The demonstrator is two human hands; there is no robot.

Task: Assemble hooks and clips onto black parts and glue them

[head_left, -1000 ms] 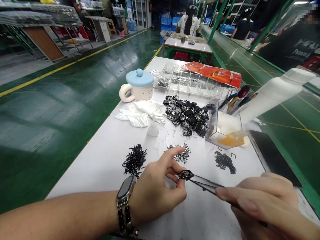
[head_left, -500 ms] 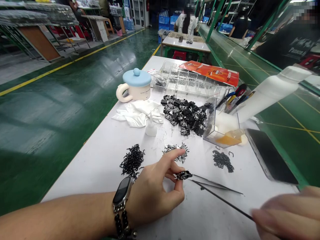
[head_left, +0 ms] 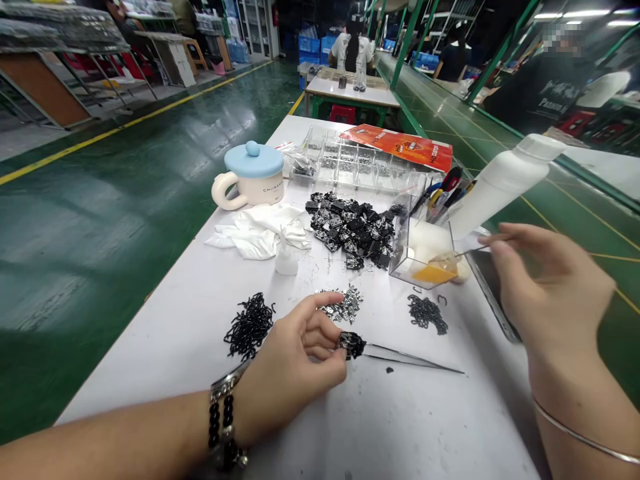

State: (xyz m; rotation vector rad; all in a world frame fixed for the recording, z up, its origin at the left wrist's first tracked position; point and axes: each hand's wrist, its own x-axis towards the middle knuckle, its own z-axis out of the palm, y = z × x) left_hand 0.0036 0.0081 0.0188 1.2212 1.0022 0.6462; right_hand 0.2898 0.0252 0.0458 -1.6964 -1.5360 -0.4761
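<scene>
Hands, two: right hand [head_left: 553, 287] raised, pinched narrow on a slender pick [head_left: 465, 248] above a clear acrylic box [head_left: 417, 257]; left hand [head_left: 287, 367] closed on tweezers [head_left: 413, 360] bearing a cluster of black metal parts [head_left: 353, 345]. Firm, close fingertip pinches suit such small parts, keeping both tips steady.

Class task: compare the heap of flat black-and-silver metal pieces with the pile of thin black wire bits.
The heap is made of flat plates showing silver; the pile is thin curved strands, all black. The heap is larger than the pile. The heap lies farther along the table, the pile beside the left hand. Both lie loose on the white table.
</scene>
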